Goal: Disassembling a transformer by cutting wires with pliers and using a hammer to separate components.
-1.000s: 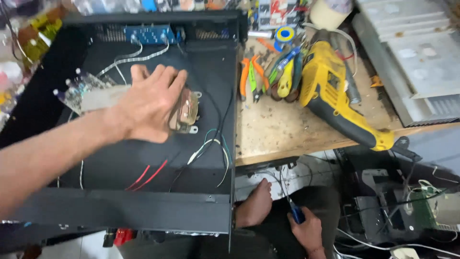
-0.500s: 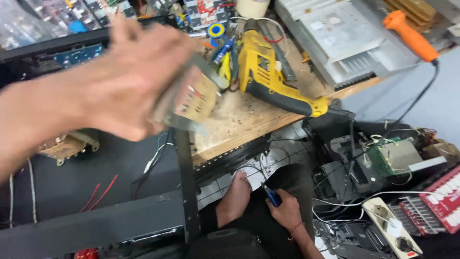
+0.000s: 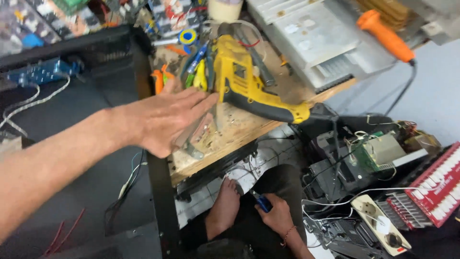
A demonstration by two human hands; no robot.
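My left hand [image 3: 165, 120] reaches out over the wooden workbench [image 3: 239, 132], fingers stretched flat, holding a small circuit board [image 3: 199, 138] with metal parts against the bench top. The board lies right beside the handle of a yellow power drill [image 3: 244, 86]. Low in the view, my right hand [image 3: 277, 217] rests near my lap, closed on a small blue-handled tool [image 3: 262, 204]. My bare foot [image 3: 225, 206] is on the floor beside it.
An open black chassis [image 3: 96, 110] with loose wires and a blue board [image 3: 43, 72] lies left of the bench. Pliers, tape and an orange-handled soldering iron [image 3: 383, 36] crowd the bench. Dismantled electronics [image 3: 378, 151], a power strip [image 3: 381, 223] and a red parts strip [image 3: 438, 187] cover the floor.
My left hand lifted the circuit board out of the black chassis, carried it to the right and lowered it onto the wooden bench by the drill. The view swung right.
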